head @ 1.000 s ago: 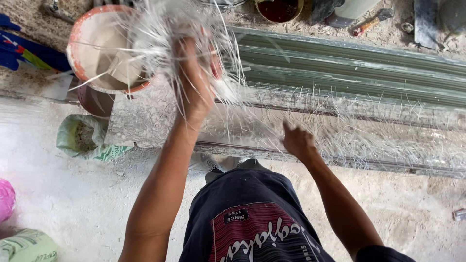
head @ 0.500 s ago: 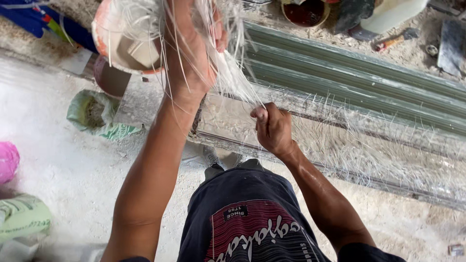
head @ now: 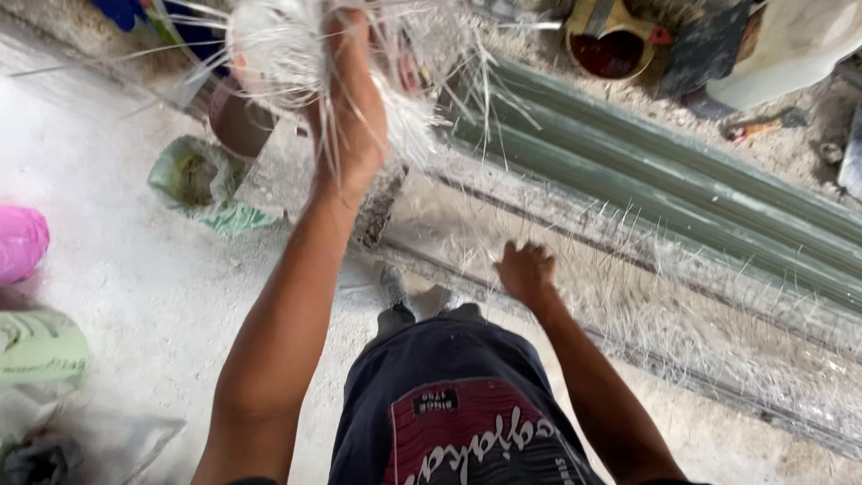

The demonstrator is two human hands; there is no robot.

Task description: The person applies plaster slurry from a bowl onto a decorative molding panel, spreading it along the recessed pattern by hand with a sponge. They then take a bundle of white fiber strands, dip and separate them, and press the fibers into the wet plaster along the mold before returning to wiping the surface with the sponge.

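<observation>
Mid-frame, my right hand (head: 525,271) curls loosely over the fibre mat (head: 628,314), pinching strands as far as I can tell. Higher, upper centre, my left hand (head: 355,108) clutches a fibre bundle (head: 287,45), before the green sheets (head: 682,193).

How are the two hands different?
The left hand is raised high, while the right hand is down low by the long strip. The left hand grips a bundle of white fibres; the right hand looks loosely closed over fibres spread on the strip. Both are bare.
</observation>
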